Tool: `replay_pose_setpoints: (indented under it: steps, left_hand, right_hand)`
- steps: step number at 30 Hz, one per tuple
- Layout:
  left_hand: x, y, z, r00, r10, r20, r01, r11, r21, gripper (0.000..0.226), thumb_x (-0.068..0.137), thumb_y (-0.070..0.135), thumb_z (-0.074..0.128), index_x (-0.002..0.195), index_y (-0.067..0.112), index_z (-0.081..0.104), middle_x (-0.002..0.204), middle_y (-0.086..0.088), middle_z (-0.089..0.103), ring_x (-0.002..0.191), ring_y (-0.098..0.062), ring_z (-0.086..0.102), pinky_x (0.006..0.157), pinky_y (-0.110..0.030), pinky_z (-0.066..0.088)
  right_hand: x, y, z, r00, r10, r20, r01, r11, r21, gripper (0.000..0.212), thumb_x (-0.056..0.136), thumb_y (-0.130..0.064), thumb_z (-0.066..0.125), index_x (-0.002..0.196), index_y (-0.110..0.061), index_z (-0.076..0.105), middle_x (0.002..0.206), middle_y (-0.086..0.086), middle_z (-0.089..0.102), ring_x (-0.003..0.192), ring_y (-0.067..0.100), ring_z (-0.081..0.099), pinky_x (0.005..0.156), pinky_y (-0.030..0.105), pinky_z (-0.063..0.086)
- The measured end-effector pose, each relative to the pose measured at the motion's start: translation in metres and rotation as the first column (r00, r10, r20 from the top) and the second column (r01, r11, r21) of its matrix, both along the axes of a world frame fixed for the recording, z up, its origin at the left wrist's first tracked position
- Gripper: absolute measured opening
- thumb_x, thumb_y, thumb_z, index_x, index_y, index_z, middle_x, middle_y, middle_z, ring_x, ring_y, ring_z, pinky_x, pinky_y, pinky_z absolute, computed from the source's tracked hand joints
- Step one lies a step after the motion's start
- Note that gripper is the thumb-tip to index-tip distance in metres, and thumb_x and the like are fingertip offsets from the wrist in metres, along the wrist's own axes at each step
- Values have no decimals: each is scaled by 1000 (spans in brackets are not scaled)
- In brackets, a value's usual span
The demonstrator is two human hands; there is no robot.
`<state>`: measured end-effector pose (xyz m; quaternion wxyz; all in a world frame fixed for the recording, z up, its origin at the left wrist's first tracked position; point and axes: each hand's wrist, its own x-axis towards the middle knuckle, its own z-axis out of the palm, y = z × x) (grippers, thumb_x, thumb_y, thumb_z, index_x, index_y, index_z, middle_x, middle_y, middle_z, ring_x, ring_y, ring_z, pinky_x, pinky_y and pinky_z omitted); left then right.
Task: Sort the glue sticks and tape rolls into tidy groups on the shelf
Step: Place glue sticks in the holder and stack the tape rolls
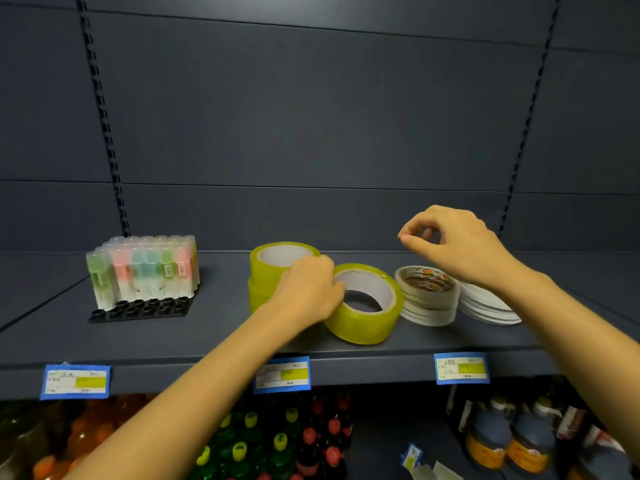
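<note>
Left hand (308, 289) is on the front yellow roll (363, 308), thumb hooked over the rim into the core, fingers wrapped round the outside: a firm hold. That roll is tipped up on its lower edge, near the front of the shelf (346, 344), jammed between the stack of 2 yellow rolls (273, 271) behind the hand and the printed-top white stack (427, 296) on its right.

Right hand (460, 244) hangs in the air above the white rolls, fingers curled in, thumb and forefinger almost meeting, and nothing in them that I can make out.

Glue sticks (145, 268) stand upright in their black tray (138, 310), well apart on the left, looking sorted.

Now the danger. A roll on edge wants to roll, and the shelf lip is close. If that thumb slips, I'd expect it to wheel off onto the bottles (277, 441) below. Swing it right and it shoves the printed-top stack, which sits just beside the slumped white stack (485, 303), already fanned sideways under the right wrist. 1 nudge could spill both. Lift it onto the 2 yellow rolls and an off-centre landing may tip that tower.
</note>
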<state>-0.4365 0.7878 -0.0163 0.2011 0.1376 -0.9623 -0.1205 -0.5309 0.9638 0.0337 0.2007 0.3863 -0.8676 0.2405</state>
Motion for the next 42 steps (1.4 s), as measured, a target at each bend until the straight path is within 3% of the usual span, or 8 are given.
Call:
replay_pose_setpoints:
  steps: [5, 8, 13, 18, 29, 31, 36, 42]
  left_hand:
    - [-17, 2, -9, 993, 109, 33, -105, 989, -105, 28, 95, 22, 43, 116, 2, 46, 118, -18, 58, 103, -34, 56, 70, -34, 37]
    - [-17, 3, -8, 992, 124, 19, -119, 976, -181, 31, 97, 19, 41, 123, 1, 40, 120, -20, 57, 109, -38, 55, 76, -39, 42]
    - [24, -19, 8, 962, 141, -234, -217, 915, -339, 25, 97, 33, 35, 103, 13, 49, 99, -12, 64, 93, -35, 59, 63, -34, 32]
    - [107, -84, 25, 869, 309, -386, -445, 830, -336, 27, 95, 38, 39, 99, 17, 56, 93, -4, 67, 90, -30, 60, 60, -31, 32]
    - [324, -214, 16, 658, 640, -398, -751, 601, -275, 21, 89, 40, 49, 88, 23, 61, 105, 1, 69, 93, -24, 62, 61, -28, 31]
    - [361, -238, 10, 650, 666, -367, -760, 583, -288, 22, 89, 41, 48, 89, 23, 60, 99, 1, 69, 94, -24, 61, 62, -29, 33]
    - [441, -296, 3, 653, 707, -271, -751, 562, -347, 25, 90, 41, 47, 96, 20, 60, 101, 1, 68, 101, -23, 60, 65, -30, 38]
    - [510, -357, -3, 664, 720, -203, -732, 570, -373, 25, 90, 40, 47, 93, 19, 59, 99, 0, 67, 97, -22, 60, 63, -29, 35]
  right_hand:
    - [-5, -6, -4, 999, 37, -7, -37, 999, 19, 8, 89, -38, 55, 83, -37, 61, 95, -12, 57, 83, 10, 57, 69, 31, 46]
    - [-4, -16, -7, 998, 56, 3, -57, 997, 61, 9, 89, -38, 54, 85, -37, 62, 93, -14, 56, 84, 11, 57, 73, 33, 47]
    - [7, -49, -6, 988, 154, -9, -153, 985, 83, 10, 89, -39, 55, 88, -35, 64, 95, -13, 58, 85, 12, 57, 73, 31, 47]
    - [48, -114, 2, 938, 347, -14, -346, 937, 46, 9, 89, -38, 56, 91, -35, 65, 99, -12, 60, 90, 14, 58, 78, 37, 51]
    - [195, -293, -14, 746, 666, -13, -658, 739, 145, 9, 90, -35, 54, 92, -33, 62, 98, -13, 60, 86, 11, 59, 76, 32, 49]
    - [226, -327, -15, 725, 689, -4, -679, 716, 160, 11, 90, -33, 54, 94, -31, 63, 99, -11, 61, 90, 14, 60, 79, 36, 51]
    - [293, -402, -18, 715, 699, -14, -691, 709, 137, 12, 91, -36, 52, 97, -33, 62, 94, -15, 56, 88, 11, 56, 70, 29, 41]
    - [355, -485, -32, 728, 685, 34, -679, 713, 175, 16, 91, -37, 52, 102, -31, 62, 106, -8, 62, 97, 17, 59, 75, 33, 48]
